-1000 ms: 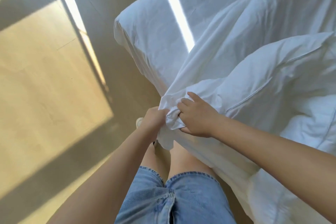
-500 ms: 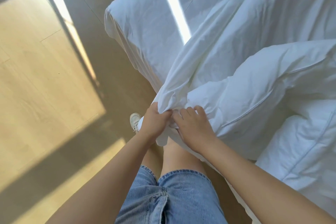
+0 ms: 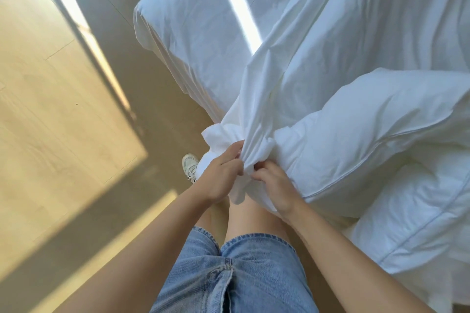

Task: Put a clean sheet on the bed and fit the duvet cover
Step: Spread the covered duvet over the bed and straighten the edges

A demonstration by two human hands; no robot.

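Sunlit wooden floor [image 3: 63,99] fills the left; a white shoe [image 3: 189,165] and denim shorts [image 3: 241,274] show lower centre. At centre, the left hand [image 3: 221,178] and right hand [image 3: 277,185], fingers curled, pinch a bunched corner of the wrinkled white duvet cover [image 3: 292,79], beside the puffy duvet [image 3: 368,129] on the sheeted bed [image 3: 193,20].

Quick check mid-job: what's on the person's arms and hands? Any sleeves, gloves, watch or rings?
Nothing is worn on either. The left hand and right hand have no gloves, and no rings show. The forearms are uncovered to the frame edge, with no sleeve, watch or band in view. Below them are light blue denim shorts and one white lace-up sneaker.
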